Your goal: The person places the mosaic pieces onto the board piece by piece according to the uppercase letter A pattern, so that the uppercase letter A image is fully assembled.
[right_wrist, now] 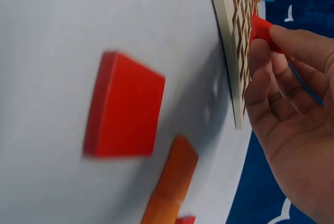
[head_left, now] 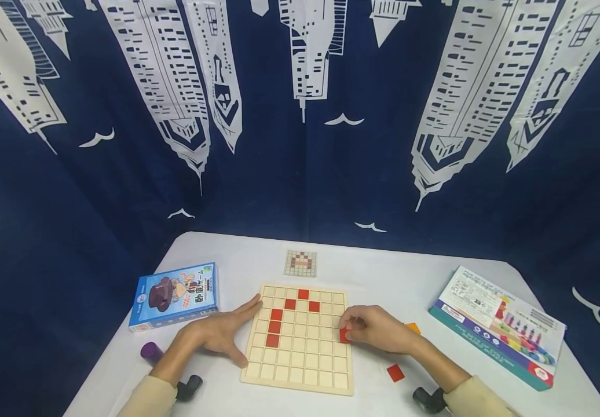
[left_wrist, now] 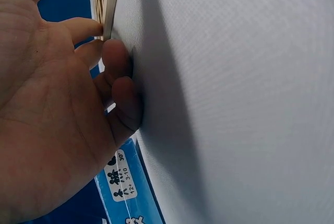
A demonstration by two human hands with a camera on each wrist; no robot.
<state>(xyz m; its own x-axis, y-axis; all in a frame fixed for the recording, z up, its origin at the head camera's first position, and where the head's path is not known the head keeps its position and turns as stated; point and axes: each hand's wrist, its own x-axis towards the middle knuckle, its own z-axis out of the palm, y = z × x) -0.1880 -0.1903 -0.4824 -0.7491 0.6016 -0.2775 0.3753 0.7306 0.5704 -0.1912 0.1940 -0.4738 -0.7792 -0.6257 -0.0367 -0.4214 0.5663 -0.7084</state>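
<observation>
A wooden grid board [head_left: 305,360] lies mid-table, with several red square tiles set in cells on its left and upper parts. My left hand [head_left: 220,332] has its fingers spread against the board's left edge, thumb near the lower left corner. In the left wrist view, the fingertips [left_wrist: 127,98] rest on the white cloth beside the board. At the board's right edge my right hand [head_left: 375,329] pinches a red tile [right_wrist: 263,32] between thumb and fingers. Closer to me lies a loose red tile [head_left: 395,372]; orange tiles [right_wrist: 176,169] are partly hidden behind the right hand in the head view.
Beyond the board lies a small pattern card [head_left: 300,263]. A blue game box [head_left: 175,294] sits on the left, near a purple cylinder [head_left: 151,352]. On the right is a white and teal box [head_left: 500,327]. A dark blue printed curtain [head_left: 305,174] hangs behind the table.
</observation>
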